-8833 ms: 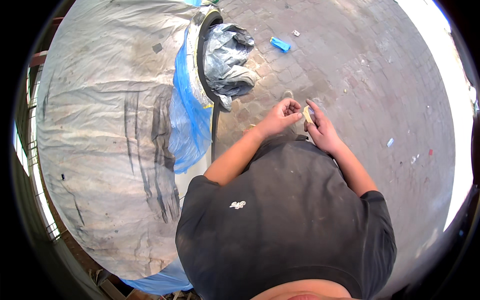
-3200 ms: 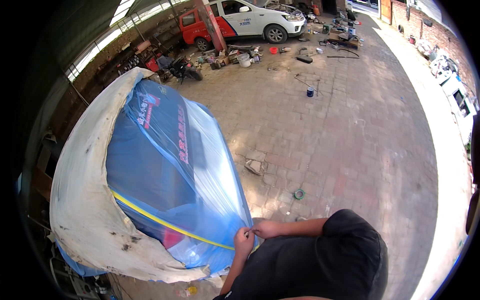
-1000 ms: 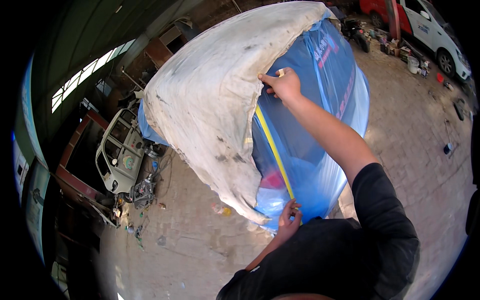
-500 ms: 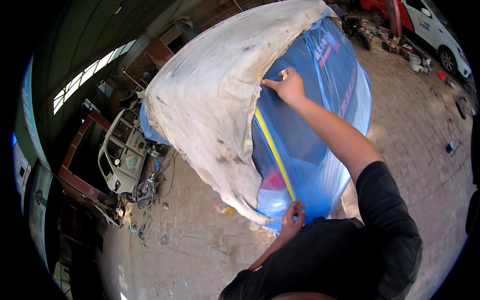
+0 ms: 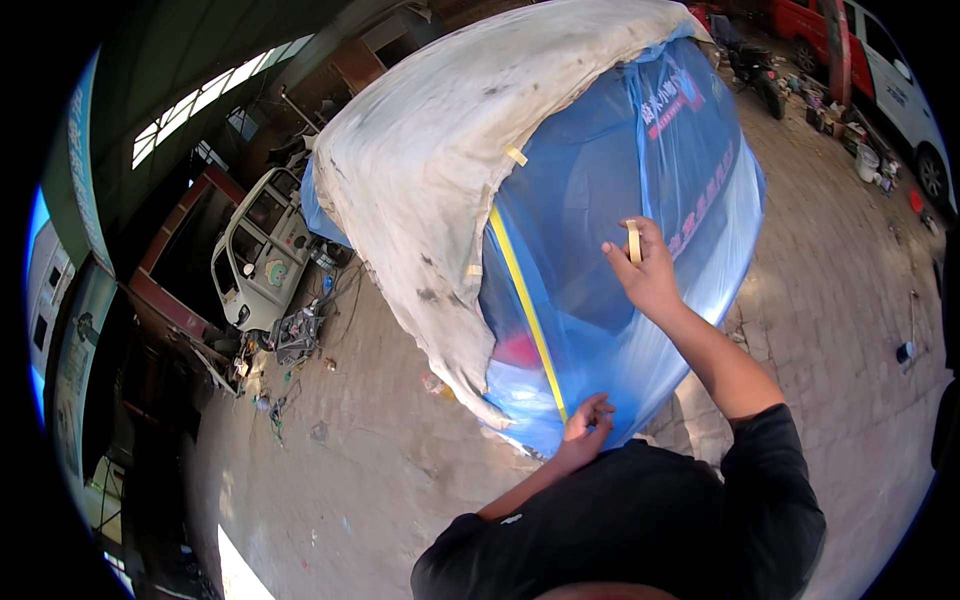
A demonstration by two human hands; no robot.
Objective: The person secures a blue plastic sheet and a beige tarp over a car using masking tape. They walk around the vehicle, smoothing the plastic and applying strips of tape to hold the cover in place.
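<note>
My right hand (image 5: pixel 650 275) is raised before blue plastic sheeting (image 5: pixel 590 200) and grips a small roll of pale yellow masking tape (image 5: pixel 634 243). Lower down, my left hand (image 5: pixel 585 432) has loosely curled, parted fingers, with nothing visible in them. It is beside the lower end of a bright yellow strip (image 5: pixel 528 310) running down the blue sheeting. A stained off-white cloth (image 5: pixel 420 170) drapes over the top and left of the covered bulk. Short tape pieces sit at its edge, an upper piece (image 5: pixel 515 156) and a lower piece (image 5: pixel 474 270). What lies under the covers is mostly hidden.
A cream vehicle cab (image 5: pixel 262 255) stands at the left, with machine parts (image 5: pixel 297 335) on the paved floor (image 5: pixel 370 480). At the far right are a motorcycle (image 5: pixel 755 72), a white bucket (image 5: pixel 867 162), a red post (image 5: pixel 837 50) and a white car (image 5: pixel 900 90).
My right hand has left the upper tape piece on the cloth edge and moved down and right with the tape roll. My left hand stays low by the yellow strip. The view has shifted slightly.
</note>
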